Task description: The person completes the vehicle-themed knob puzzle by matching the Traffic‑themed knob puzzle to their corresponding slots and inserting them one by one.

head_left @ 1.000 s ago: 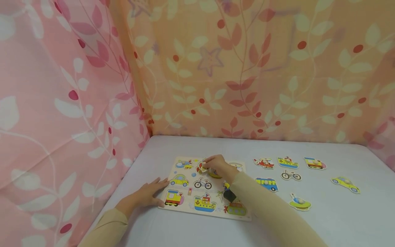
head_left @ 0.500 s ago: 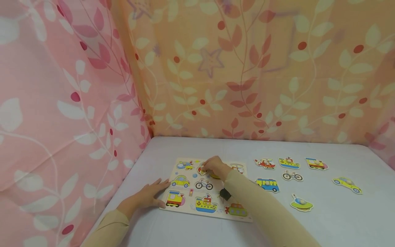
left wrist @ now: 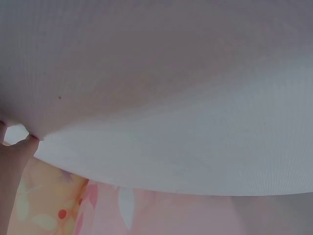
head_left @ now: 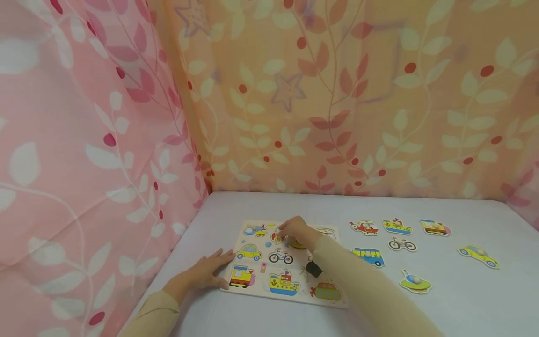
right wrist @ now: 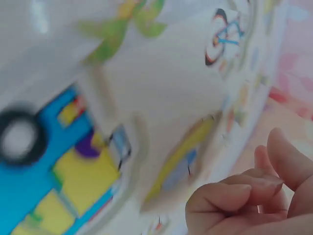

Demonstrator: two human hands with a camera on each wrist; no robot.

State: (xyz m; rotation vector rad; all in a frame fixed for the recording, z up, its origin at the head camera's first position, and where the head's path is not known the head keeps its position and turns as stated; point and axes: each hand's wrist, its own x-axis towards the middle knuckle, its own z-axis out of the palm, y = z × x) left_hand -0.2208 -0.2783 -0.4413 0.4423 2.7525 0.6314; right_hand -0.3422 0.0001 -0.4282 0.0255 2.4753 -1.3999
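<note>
In the head view, a pale wooden puzzle board with vehicle pictures lies on the white table. My right hand is over its upper middle, fingertips pinching a small red-and-yellow puzzle piece; the fingers hide most of it, so its kind is unclear. Curled fingers and the thumb of this hand show in the right wrist view, above the board. At the board's left edge my left hand rests with spread fingers touching it. Only part of that hand appears in the left wrist view.
Several loose knobbed pieces lie right of the board: a helicopter, ship, train, bicycle, bus, car and flying saucer. Patterned curtains stand behind and on the left.
The head view has tilted, so everything sits slightly lower in it. My right hand stays over the same spot, its fingers covering more of the red-and-yellow piece than one second ago. The left hand stays put.
</note>
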